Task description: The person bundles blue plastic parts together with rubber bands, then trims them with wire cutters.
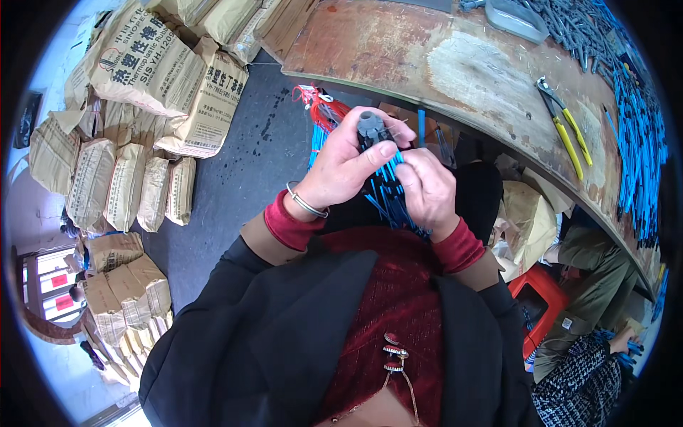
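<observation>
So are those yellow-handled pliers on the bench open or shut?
Open: the yellow-handled pliers lie on the bench with handles spread apart.

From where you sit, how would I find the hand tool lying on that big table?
Start at the long, worn, rust-brown wooden table curving across the top. Follow it right, past the bare middle, toward the heap of thin blue rods along its far right edge. Just before them lies a pair of metal pliers with yellow handles, the only yellow thing on the table.

Even, soft daylight fills the scene, brightest and washed out at the far left edge. Shadows are faint. The fisheye view bends straight lines near its dark circular rim, where detail blurs.
</observation>
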A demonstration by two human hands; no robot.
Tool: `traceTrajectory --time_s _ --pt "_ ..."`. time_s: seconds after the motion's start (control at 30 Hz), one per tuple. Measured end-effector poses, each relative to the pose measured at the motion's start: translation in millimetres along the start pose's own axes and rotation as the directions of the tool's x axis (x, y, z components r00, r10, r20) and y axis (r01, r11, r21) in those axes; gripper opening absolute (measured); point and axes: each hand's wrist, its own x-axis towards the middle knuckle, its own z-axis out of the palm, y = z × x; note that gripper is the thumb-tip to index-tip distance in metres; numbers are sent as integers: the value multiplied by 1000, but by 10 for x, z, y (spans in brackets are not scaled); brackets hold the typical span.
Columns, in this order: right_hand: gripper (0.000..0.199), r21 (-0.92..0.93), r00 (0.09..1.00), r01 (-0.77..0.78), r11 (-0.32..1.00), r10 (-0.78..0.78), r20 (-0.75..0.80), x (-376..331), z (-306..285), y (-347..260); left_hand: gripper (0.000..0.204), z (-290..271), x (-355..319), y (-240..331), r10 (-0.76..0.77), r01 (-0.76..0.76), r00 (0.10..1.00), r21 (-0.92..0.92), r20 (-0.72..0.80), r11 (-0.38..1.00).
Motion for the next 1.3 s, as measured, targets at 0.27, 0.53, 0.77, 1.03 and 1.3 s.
traceTrajectory --time_s 0.27,0.53,0.77,1.03,1.3 --pt "10 67 979 -3 998 -11 205 153 -45 14 30 -177 -28 42 104 -110 967 13 234 994" --pt "8 58 974 41 997 -53 222 197 53 35 23 -56 -44 1 109 -111 994 100 20 989" --pt "12 -152 983 -29 988 55 172 75 0 -137 3 177 46 -11 17 -40 971 -94 -237 995" --pt "12 -409 965 178 895 -78 250 305 -490 -122 2 225 284 -37 -7 -26 971 -137 -237 990" --pt "11 -413 944 -295 862 329 13 229 -1307 166 5 107 241 24 -8 9 995 9 -104 1000"
